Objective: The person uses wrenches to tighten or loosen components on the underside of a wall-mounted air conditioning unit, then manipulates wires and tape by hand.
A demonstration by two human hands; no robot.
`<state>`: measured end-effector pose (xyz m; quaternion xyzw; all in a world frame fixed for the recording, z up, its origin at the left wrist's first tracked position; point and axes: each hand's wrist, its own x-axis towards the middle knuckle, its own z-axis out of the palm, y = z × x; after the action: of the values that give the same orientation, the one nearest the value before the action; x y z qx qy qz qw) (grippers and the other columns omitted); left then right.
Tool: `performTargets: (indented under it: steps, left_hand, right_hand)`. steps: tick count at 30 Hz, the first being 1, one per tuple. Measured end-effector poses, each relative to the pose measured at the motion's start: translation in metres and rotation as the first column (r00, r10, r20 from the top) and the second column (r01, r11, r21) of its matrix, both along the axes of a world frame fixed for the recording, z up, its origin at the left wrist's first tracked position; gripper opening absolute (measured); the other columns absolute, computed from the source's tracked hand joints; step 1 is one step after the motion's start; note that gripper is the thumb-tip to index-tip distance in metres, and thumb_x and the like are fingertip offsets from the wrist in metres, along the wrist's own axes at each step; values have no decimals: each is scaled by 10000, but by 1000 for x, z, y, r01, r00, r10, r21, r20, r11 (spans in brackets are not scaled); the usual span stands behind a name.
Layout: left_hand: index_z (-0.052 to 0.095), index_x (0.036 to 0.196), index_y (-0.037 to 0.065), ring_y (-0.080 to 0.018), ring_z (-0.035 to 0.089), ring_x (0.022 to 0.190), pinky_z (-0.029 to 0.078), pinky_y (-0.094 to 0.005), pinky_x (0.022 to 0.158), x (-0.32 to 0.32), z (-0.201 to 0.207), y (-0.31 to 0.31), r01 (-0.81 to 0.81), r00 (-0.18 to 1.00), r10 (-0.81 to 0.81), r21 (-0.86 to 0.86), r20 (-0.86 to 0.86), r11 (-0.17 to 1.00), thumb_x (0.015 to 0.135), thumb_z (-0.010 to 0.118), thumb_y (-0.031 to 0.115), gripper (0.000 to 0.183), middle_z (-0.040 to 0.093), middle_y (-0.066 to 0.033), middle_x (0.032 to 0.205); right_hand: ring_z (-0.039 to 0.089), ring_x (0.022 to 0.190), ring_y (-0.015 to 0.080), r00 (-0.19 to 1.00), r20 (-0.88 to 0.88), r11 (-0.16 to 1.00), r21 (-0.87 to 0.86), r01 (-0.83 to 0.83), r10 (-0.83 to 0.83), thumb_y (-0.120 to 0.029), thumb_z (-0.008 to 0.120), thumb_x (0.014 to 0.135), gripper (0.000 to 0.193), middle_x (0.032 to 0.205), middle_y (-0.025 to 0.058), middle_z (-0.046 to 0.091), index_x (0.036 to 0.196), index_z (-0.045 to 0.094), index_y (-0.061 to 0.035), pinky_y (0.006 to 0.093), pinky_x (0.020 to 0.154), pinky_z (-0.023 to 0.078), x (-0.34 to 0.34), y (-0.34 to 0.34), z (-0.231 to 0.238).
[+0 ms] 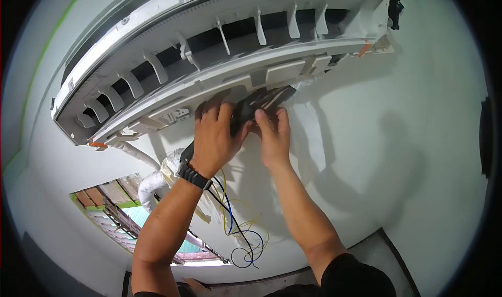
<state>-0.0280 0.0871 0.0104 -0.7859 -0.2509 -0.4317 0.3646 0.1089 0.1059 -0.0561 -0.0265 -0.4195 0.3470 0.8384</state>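
Observation:
A white wall-mounted air conditioner indoor unit, its front cover off and its curved vanes bare, hangs above my hands. Below its lower edge runs a dark tubular bundle that looks like black pipe insulation; its exact kind is hard to tell. My left hand, with a black watch on the wrist, is closed round the bundle from the left. Thumb and fingers of my right hand pinch at the bundle's right part, and what lies between the fingertips is partly hidden.
Loose black, blue and yellow wires dangle below my left wrist. A white-wrapped pipe bends toward a wall opening at lower left. Translucent plastic sheeting hangs right of my right hand, against the pale wall.

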Motion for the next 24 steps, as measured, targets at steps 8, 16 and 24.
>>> performTargets:
  steps: [8,16,24]
  left_hand:
    - [518,1273,4,-413,661,1006,547,-491,817,32,35,-27,-49,978,3,-217,-210,975,840,676,250,522,661,-228,1121]
    - [483,1334,29,-345,658,916,557,-438,776,41,9,0,-73,979,64,-39,-191,997,875,654,179,512,619,-171,1082]
    - [494,1299,43,-390,666,880,544,-478,761,49,11,-5,1,995,-12,-96,-103,995,851,710,214,526,649,-189,1038]
  right_hand:
    - [624,710,169,782,236,792,-75,606,-576,-49,679,915,212,775,75,636,979,478,-27,323,664,498,7,-7,-3]
    - [643,865,165,670,432,753,34,657,-604,-97,634,944,258,987,111,673,1168,532,-20,339,768,519,27,-34,-1]
    - [669,764,185,863,258,833,-248,494,-435,-181,710,926,383,979,90,680,1249,533,-80,283,640,521,86,-14,4]
